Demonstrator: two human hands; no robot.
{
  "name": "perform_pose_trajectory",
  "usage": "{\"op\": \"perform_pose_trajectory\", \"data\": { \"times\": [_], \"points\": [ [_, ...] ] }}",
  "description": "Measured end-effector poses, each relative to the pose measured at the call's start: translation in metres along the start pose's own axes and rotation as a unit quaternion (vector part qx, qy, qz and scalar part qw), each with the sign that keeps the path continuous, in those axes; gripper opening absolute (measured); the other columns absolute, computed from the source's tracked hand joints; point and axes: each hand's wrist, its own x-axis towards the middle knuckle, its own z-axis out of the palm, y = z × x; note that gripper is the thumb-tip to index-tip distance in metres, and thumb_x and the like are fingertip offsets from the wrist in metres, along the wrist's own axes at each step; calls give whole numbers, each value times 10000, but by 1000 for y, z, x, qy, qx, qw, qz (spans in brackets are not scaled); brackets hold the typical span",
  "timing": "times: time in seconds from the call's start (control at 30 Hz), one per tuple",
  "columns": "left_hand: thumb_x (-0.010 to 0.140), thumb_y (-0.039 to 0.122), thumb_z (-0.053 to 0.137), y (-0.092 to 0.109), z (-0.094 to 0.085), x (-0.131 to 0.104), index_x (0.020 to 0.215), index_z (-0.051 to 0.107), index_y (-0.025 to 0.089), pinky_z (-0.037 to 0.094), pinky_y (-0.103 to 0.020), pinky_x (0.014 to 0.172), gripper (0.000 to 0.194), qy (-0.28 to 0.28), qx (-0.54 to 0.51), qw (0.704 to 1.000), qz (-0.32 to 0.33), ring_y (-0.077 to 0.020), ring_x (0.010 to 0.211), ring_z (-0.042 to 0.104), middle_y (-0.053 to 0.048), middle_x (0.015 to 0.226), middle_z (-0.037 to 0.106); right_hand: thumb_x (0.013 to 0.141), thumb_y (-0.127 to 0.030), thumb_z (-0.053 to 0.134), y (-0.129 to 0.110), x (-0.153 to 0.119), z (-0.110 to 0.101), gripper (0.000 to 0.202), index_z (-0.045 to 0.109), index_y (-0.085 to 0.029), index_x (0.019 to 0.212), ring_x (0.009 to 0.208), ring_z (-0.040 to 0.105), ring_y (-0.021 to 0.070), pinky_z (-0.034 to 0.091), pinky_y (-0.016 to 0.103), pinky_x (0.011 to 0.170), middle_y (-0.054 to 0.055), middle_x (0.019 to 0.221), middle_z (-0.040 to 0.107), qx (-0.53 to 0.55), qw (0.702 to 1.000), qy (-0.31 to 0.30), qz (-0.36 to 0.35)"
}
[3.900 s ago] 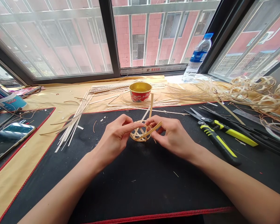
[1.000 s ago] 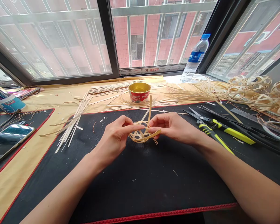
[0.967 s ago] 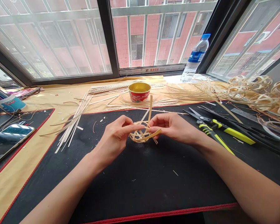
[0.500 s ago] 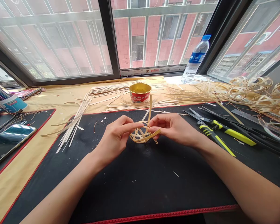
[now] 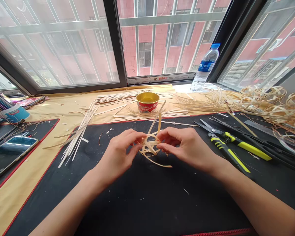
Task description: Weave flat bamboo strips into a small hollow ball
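Between my two hands is a small, open weave of pale bamboo strips (image 5: 150, 147), rounded like a little basket or ball. My left hand (image 5: 124, 147) pinches its left rim between thumb and fingers. On the other side, my right hand (image 5: 179, 141) has its fingertips closed on the right edge of the weave. Two loose strip ends stick up behind it, and one long end curves out toward me at the lower right. The fingers hide parts of the rim. The weave is just above or on the black mat (image 5: 147, 200); I cannot tell which.
Behind the weave stands a red and gold tin (image 5: 147, 106). Yellow-and-black shears (image 5: 226, 144) lie at right, below coiled bamboo strips (image 5: 265, 101). Cut strips (image 5: 78, 134) lie at left, near a phone (image 5: 12, 154). A water bottle (image 5: 205, 70) stands by the window.
The weave has turned and tilted in my hands. One strip end, earlier by my right fingers, now hangs free toward me. The camera view has tipped slightly upward.
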Motion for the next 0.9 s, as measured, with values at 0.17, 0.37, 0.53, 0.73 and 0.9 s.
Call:
{"op": "perform_pose_trajectory", "data": {
  "times": [0.17,0.37,0.53,0.73,0.9],
  "points": [
    [866,68,532,-2,4,-3,1071,634,181,476,-193,753,255,-10,22,1000,15,-94,828,600,-19,906,639,843,-208,600,1,-2,3,44,613,-179,873,654,620,148,513,271,631,38,787,688,-58,998,2,-25],
    [847,95,578,-3,6,-2,1176,584,153,498,-226,779,334,63,51,997,5,-110,843,588,-57,986,588,813,-179,618,0,0,4,76,599,-185,886,691,666,149,563,260,652,35,819,700,21,1000,19,13],
    [832,76,590,-4,6,-1,1201,557,173,513,-239,776,382,92,45,995,-14,-108,817,594,-46,979,614,821,-193,614,-1,1,8,82,604,-194,903,709,679,160,572,267,657,34,820,705,47,997,54,13],
    [852,119,581,-5,5,-3,994,647,168,508,-217,732,164,74,49,996,14,-120,828,623,-41,919,646,842,-174,598,0,0,10,85,615,-197,922,697,666,158,528,262,635,27,816,705,-37,997,59,-34],
    [867,102,551,-5,7,-4,1116,632,182,491,-178,679,274,67,38,997,28,-92,763,609,-25,867,627,853,-179,598,3,-1,13,130,624,-194,980,749,667,169,515,262,657,35,860,710,-71,994,59,-50]
  ]
}}
